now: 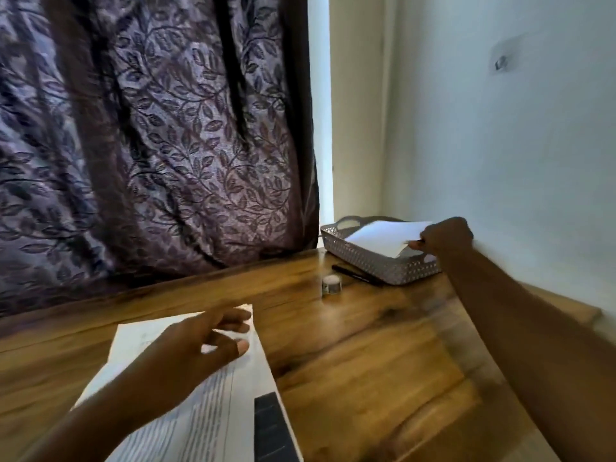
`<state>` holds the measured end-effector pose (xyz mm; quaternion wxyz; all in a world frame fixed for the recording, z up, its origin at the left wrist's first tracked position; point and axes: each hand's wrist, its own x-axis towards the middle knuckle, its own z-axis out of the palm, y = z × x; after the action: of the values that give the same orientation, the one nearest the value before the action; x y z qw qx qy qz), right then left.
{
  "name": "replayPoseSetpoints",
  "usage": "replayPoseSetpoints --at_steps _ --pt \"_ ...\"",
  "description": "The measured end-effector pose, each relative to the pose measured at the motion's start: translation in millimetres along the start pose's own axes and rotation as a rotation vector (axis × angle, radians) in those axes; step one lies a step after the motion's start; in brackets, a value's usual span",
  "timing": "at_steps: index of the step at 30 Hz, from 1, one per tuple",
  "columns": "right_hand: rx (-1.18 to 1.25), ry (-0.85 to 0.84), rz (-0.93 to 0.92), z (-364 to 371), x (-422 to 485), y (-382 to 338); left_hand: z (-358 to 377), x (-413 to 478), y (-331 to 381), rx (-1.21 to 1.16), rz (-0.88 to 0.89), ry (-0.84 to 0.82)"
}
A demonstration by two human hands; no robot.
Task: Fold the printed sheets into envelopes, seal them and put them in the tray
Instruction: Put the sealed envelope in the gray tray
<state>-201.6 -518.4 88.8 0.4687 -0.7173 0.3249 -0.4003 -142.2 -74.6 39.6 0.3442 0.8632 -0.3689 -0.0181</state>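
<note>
Blurred printed white sheets [213, 411] run off the bottom edge under the spread left hand [196, 348]. The right hand [446, 235] pinches a blank white folded envelope [383, 238] over the grey perforated tray [366, 265].

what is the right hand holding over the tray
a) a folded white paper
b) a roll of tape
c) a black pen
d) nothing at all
A: the right hand pinches the edge of the folded white paper above the grey tray, while the pen and tape roll lie on the table.
</note>
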Motion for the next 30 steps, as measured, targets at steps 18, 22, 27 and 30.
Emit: replayPoseSetpoints --at_steps 18,22,27,30 --pt "-0.938 -0.093 -0.256 42 35 -1 1 -3 5 0.435 -0.073 -0.032" --pt "-0.97 -0.012 -0.335 33 32 -12 -1 -7 1 0.454 -0.062 0.011" --pt "-0.815 -0.095 -0.387 43 1 -40 -6 -9 -8 0.457 -0.038 0.06" --pt "-0.662 -0.171 -0.439 74 -43 -47 -23 -7 -19 0.38 0.019 0.033"
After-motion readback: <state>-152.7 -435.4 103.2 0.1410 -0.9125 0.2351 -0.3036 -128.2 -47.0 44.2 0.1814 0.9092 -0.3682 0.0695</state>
